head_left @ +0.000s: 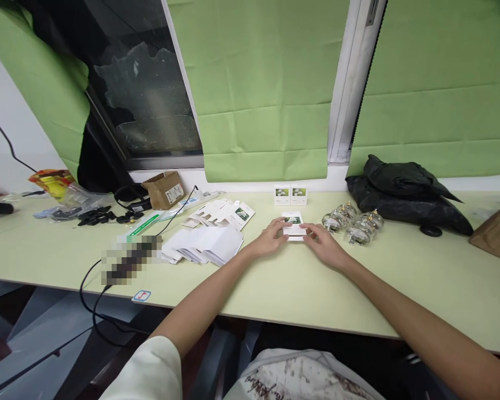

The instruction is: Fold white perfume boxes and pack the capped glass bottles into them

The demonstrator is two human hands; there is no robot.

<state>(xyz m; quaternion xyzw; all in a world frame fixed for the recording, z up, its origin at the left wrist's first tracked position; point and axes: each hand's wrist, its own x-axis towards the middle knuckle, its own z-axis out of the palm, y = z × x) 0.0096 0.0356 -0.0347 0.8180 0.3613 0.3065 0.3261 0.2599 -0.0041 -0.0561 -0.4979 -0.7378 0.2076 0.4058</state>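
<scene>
The flat carton (294,226) lies on the table (275,283) between both hands. Two upright boxes (290,195) stand behind it; glass jars (353,224) lie right, paper sheets (208,244) left.

Two small upright white printed cartons (290,195), four clear glass jars (352,224), two brown cardboard boxes (165,189), one black plastic bag (404,194).

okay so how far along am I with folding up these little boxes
Two finished small boxes stand upright side by side at the back of the table. In hand: your left hand and right hand both press on a white carton lying flat. Left: a pile of flat box blanks, white sheets beside your left hand, and glass jars lying unboxed to the right.
</scene>
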